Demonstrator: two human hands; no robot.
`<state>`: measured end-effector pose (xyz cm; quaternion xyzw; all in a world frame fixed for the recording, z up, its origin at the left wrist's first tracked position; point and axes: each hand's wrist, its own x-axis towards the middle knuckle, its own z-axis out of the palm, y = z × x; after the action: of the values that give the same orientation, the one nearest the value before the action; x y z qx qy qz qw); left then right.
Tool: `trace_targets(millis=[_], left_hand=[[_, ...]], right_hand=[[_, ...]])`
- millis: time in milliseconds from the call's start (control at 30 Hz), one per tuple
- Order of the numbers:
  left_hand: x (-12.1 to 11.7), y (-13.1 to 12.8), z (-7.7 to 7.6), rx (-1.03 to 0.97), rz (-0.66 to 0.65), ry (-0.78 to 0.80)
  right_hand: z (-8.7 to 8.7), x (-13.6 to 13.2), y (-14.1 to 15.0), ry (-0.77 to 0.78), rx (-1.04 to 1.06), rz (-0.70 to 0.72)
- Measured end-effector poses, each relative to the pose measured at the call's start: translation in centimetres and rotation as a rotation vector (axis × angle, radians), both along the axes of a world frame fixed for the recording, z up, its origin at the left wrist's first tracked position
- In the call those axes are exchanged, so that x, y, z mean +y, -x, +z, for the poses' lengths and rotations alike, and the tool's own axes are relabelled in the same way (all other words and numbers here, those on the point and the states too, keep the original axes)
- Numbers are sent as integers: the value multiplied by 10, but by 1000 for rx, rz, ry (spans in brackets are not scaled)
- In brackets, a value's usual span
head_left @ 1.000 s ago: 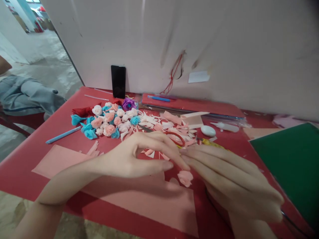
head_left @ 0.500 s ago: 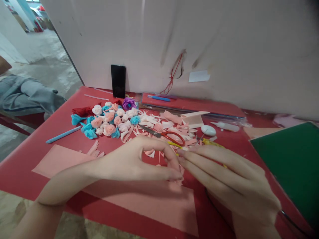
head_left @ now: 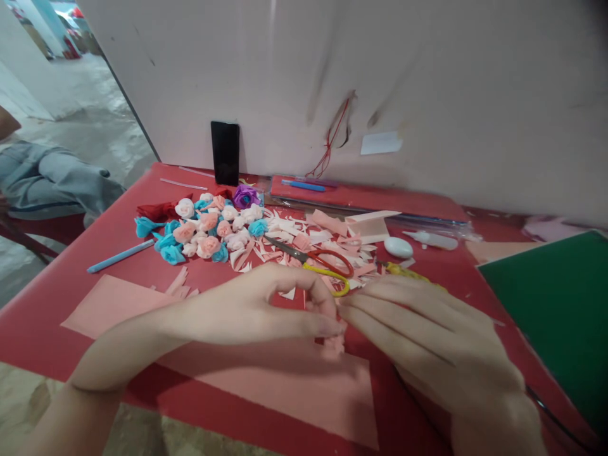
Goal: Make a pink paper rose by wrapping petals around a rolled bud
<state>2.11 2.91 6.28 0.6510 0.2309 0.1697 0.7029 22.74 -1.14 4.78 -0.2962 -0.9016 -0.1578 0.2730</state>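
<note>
Fingers of our left hand pinch a pink flower at the edge of a pink sheet; our right hand hides its thumb, its grip we cannot tell. We cannot read the white slip on the wall.

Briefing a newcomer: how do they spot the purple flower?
On the red table, a black phone leans against the wall. Before it lies a heap of flowers. At the heap's back right is the purple flower, the only purple one, with a blue centre.

Phone behind the flowers; scissors to their right; paper sheet before the scissors.
</note>
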Motion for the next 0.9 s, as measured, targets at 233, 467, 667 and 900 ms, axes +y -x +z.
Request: trace_targets(millis=[233, 467, 667, 900], left_hand=[[0, -2, -1, -48, 6, 88], [-1, -4, -3, -88, 8, 156], [-3, 0, -4, -117, 1, 155], [-3, 0, 1, 57, -10, -120]], right_hand=[[2, 0, 1, 82, 61, 36], [0, -1, -2, 134, 59, 62], [3, -1, -2, 180, 41, 67], [3, -2, 0, 168, -16, 35]])
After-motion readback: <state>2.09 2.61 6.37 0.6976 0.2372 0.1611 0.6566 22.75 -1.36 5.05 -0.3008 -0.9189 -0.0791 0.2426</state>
